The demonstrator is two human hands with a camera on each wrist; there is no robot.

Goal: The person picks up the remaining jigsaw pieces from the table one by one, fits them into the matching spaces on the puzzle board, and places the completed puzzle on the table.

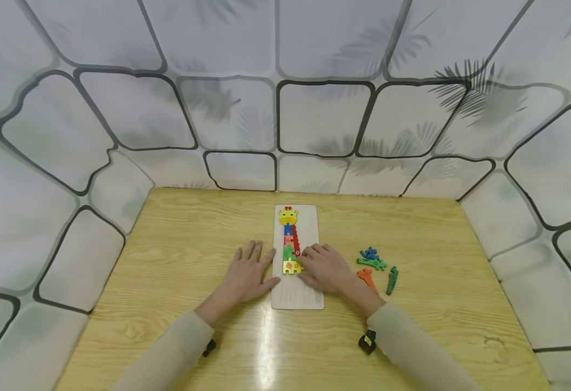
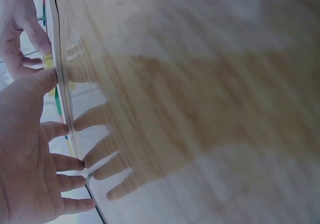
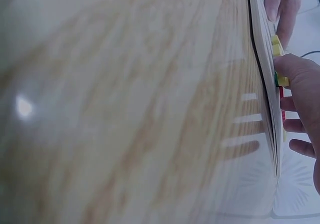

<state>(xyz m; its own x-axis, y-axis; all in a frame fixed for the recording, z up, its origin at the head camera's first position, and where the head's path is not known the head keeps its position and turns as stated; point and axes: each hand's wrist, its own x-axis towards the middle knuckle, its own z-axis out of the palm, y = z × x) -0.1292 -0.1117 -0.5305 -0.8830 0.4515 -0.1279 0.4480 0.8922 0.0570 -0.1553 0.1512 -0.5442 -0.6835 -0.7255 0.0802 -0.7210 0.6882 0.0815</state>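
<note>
A wooden board (image 1: 295, 296) lies upright on the table, bearing a giraffe jigsaw. The yellow giraffe head (image 1: 288, 218) is at its top. Below it run blue, pink and green neck pieces with a red mane piece (image 1: 296, 241) alongside. At the lower end sits a yellow puzzle piece (image 1: 292, 266). My right hand (image 1: 326, 267) pinches this piece at its right end, thumb below and bent index finger above; the fingertips are partly hidden. With fingers spread, my left hand (image 1: 250, 274) lies along the board's left edge, thumb tip at its border.
Right of the board are loose pieces: a blue one (image 1: 370, 253), a light green one (image 1: 372, 264), an orange one (image 1: 366, 278) partly behind the right forearm, and a dark green one (image 1: 392, 280). A patterned wall (image 1: 241, 171) borders the wooden table (image 1: 192, 228) at the back.
</note>
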